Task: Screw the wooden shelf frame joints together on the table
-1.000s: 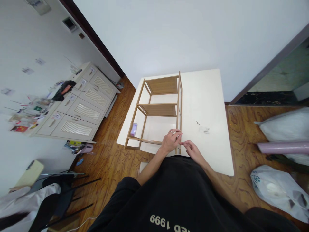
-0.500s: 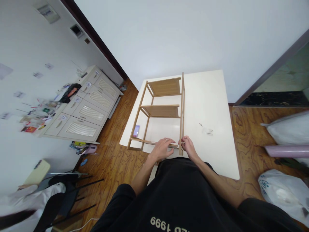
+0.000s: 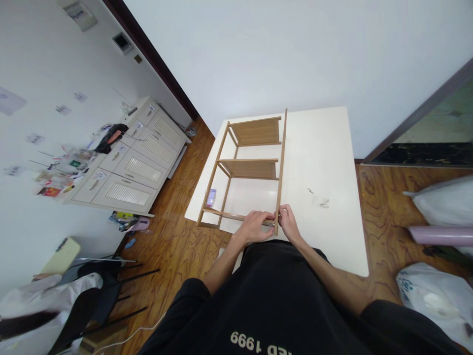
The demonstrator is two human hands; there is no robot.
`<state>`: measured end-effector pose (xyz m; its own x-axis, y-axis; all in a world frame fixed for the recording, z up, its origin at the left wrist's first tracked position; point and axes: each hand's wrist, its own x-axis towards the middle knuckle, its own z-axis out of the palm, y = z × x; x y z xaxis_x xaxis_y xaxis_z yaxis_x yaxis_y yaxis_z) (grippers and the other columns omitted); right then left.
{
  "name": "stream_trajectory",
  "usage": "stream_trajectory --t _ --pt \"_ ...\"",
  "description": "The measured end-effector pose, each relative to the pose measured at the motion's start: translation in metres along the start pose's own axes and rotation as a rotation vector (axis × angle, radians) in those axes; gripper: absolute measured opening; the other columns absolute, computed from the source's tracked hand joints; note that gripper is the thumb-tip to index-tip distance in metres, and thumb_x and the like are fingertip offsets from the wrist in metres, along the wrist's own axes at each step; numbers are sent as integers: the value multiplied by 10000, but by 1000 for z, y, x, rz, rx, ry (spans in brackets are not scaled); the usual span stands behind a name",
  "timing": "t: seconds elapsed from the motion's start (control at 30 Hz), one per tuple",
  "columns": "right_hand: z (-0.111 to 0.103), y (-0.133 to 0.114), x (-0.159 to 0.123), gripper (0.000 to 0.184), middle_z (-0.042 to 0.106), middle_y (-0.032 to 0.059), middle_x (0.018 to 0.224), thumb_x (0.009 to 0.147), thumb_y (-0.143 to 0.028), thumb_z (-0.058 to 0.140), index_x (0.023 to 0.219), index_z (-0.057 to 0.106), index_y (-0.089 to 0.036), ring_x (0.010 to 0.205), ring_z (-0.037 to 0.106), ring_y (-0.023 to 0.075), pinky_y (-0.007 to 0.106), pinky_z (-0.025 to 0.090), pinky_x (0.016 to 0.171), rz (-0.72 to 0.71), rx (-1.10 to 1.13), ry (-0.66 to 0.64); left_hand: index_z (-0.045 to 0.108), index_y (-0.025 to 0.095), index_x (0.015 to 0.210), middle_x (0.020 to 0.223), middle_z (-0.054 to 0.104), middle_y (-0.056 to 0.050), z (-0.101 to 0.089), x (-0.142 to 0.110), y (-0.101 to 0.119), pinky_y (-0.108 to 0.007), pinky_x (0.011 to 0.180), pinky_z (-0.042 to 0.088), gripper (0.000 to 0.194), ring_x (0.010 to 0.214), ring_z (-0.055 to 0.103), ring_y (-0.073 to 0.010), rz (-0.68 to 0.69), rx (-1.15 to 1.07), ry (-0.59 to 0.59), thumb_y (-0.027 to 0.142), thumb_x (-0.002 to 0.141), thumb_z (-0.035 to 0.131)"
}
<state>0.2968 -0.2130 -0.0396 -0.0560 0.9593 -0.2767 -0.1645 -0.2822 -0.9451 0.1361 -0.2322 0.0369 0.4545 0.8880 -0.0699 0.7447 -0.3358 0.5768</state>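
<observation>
Head view: left hand (image 3: pixel 255 227) curved at crossbar (image 3: pixel 229 215), right hand (image 3: pixel 289 223) bent at post (image 3: pixel 281 172); each grip unclear.

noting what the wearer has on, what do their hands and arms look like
The left hand and right hand are bare, without gloves. The forearms are bare too; black sleeves end near the elbows. The black top has pale lettering including 1999.

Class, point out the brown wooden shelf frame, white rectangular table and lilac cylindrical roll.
Brown wooden shelf frame (image 3: pixel 253 169): head view, nearer shelf panel.
White rectangular table (image 3: pixel 321 148): head view, bare top.
Lilac cylindrical roll (image 3: pixel 441 236): head view, visible side.
</observation>
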Motion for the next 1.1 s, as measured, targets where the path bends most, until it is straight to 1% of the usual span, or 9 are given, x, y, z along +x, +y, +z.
stream_trajectory --t 0.23,0.33,0.43,0.53,0.67,0.77,0.83,0.9,1.1 --pt "0 -3 8 252 564 -47 652 885 -506 501 883 414 -269 589 518 159 265 388 530 11 49 -9 580 245 1233 1222 722 -26 -11 -3 8 -392 1082 437 507 1142 662 -240 16 -16 -44 264 755 746" --pt "-2 -5 9 261 565 -49 648 885 -516 504 881 429 -266 554 482 143 251 371 511 10 24 -15 551 288 1313 1272 702 -20 -10 -4 6 -409 1102 410 609 1153 652 -244 63 24 -76 338 754 786" --pt "-3 -5 8 309 598 -38 666 867 -560 522 872 434 -263 533 464 136 243 370 496 31 31 -32 566 324 1328 1241 714 -23 -5 -3 2 -418 1083 403 573 1142 649 -242 83 109 -92 477 814 769" --pt "-7 -5 6 340 641 -17 727 864 -593 524 858 451 -260 543 472 136 250 398 514 31 8 -35 597 323 1294 1185 733 -21 1 -2 0 -402 1054 405 490 1113 654 -226 77 150 -69 509 862 733" --pt "-26 -8 -8 351 662 17 786 915 -579 476 813 530 -248 642 534 163 286 455 609 -60 -229 26 592 319 1308 1147 745 -15 3 -2 0 -395 1047 397 494 1081 659 -215 68 145 -71 520 875 718" --pt "-45 -12 -25 359 661 18 749 949 -551 474 817 589 -237 640 550 170 310 471 648 -105 -373 -93 584 324 1327 1150 746 -10 3 -2 0 -389 1050 391 504 1078 660 -208 73 147 -68 519 880 712" --pt "-53 -15 -36 349 687 16 757 935 -561 531 865 634 -235 600 544 164 315 475 627 -100 -383 -210 581 326 1333 1161 745 -7 4 -3 -1 -386 1047 392 510 1076 661 -204 75 148 -60 515 878 714" --pt "-56 -17 -44 358 719 29 801 903 -582 593 903 678 -234 605 566 169 320 485 613 -96 -365 -245 584 322 1331 1169 745 -5 5 -3 -2 -385 1047 394 512 1074 662 -203 73 145 -53 518 876 715" --pt "-47 -18 -47 381 762 75 961 852 -612 661 959 718 -250 802 689 245 360 537 688 -120 -306 -94 587 325 1320 1151 752 5 6 -4 -1 -389 1040 401 482 1071 667 -205 79 134 -44 519 891 693"
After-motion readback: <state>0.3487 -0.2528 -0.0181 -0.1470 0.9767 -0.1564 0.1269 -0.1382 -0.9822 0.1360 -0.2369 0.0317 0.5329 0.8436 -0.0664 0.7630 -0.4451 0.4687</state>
